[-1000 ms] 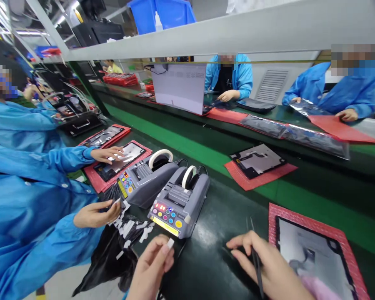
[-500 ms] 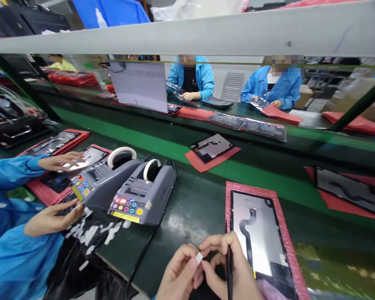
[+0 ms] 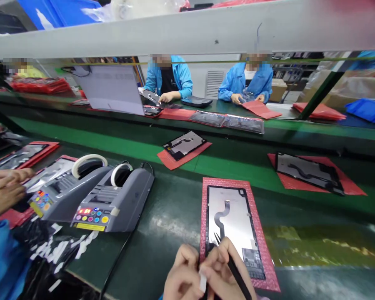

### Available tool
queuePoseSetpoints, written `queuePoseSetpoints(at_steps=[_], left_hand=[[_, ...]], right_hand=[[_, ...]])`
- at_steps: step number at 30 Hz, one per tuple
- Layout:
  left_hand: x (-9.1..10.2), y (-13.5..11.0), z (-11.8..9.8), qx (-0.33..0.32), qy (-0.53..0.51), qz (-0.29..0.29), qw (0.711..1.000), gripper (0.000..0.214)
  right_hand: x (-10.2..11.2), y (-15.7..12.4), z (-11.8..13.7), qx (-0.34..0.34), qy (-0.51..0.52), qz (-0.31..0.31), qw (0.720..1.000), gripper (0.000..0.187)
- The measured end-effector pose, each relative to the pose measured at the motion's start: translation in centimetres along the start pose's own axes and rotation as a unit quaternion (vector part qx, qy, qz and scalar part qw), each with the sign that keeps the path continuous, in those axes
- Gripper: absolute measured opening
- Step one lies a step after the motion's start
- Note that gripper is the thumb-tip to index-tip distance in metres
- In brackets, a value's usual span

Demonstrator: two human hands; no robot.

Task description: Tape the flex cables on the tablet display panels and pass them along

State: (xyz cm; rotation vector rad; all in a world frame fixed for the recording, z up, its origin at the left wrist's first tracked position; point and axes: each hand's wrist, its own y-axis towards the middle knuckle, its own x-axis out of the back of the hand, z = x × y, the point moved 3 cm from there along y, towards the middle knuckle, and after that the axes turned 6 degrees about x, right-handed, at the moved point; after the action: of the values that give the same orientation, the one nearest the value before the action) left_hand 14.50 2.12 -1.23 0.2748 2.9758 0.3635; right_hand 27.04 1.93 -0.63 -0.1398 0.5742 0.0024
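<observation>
My left hand and my right hand meet at the bottom edge, pinching a small white piece of tape between them. My right hand also grips black tweezers, whose tips point up over the lower end of a grey panel. The panel has a black flex cable on it and lies on a pink bubble-wrap mat right in front of me.
Two grey tape dispensers stand at the left, with backing scraps on a black bag below. A neighbour's hands work at far left. More panels on red mats lie on the green belt. People in blue coats sit across.
The view swung right, shifting the dispensers left. My hands dropped lower and closer together, and the tweezers' tips now reach over the panel's lower end.
</observation>
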Motion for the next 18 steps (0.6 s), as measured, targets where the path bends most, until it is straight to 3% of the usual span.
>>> queuePoseSetpoints(at_steps=[3, 6, 8, 13, 16, 18], left_hand=[[-0.6, 0.8, -0.9, -0.074, 0.033, 0.029, 0.996, 0.025], [-0.7, 1.4, -1.7, -0.084, 0.034, 0.009, 0.996, 0.024], [-0.7, 1.8, -1.9, -0.066, 0.048, 0.021, 0.996, 0.019], [-1.7, 2.0, -0.4, 0.014, 0.16, 0.149, 0.976, 0.016], [-1.9, 1.7, 1.3, 0.056, 0.152, 0.144, 0.976, 0.022], [-1.7, 1.5, 2.4, 0.106, 0.129, 0.135, 0.977, 0.026]], right_hand=[[1.3, 0.4, -0.4, -0.064, 0.089, 0.06, 0.992, 0.064], [3.2, 0.6, 0.3, -0.123, 0.113, 0.103, 0.981, 0.061], [4.5, 0.5, 2.0, -0.098, 0.056, 0.085, 0.99, 0.057], [5.7, -0.3, 5.2, -0.02, -0.165, 0.06, 0.984, 0.048], [6.3, 0.3, 4.8, -0.032, -0.231, 0.006, 0.972, 0.049], [6.9, 1.4, 4.2, -0.035, -0.249, 0.005, 0.968, 0.053]])
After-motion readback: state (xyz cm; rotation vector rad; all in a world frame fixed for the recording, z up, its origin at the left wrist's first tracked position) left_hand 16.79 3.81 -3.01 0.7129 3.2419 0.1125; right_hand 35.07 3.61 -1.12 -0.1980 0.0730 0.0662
